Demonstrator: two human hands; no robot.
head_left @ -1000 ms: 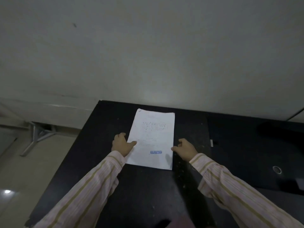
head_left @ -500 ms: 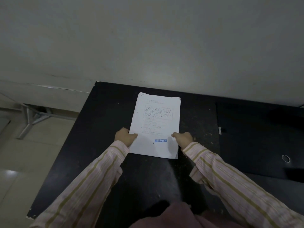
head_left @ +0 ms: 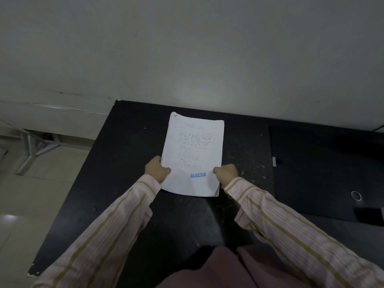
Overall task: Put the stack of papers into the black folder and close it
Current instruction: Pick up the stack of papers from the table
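A white stack of papers (head_left: 194,150) with a blue "REJECTED" stamp sits over the black table (head_left: 128,163). My left hand (head_left: 156,169) grips its left edge, thumb on top. My right hand (head_left: 226,174) grips the right edge the same way. The near end of the stack looks slightly raised off the table. The black folder (head_left: 324,173) lies shut and flat to the right, with a metal ring hole (head_left: 355,195) near its spine and a small label (head_left: 274,161) on its left edge.
A pale wall (head_left: 187,55) stands right behind the table. A metal stand leg (head_left: 35,150) rests on the tiled floor at the left, past the table's left edge. Dark red clothing (head_left: 218,267) is at the table's near edge.
Both hands have closed in from beside the papers onto the stack's side edges and taken hold of it. The view has tilted down and moved closer.
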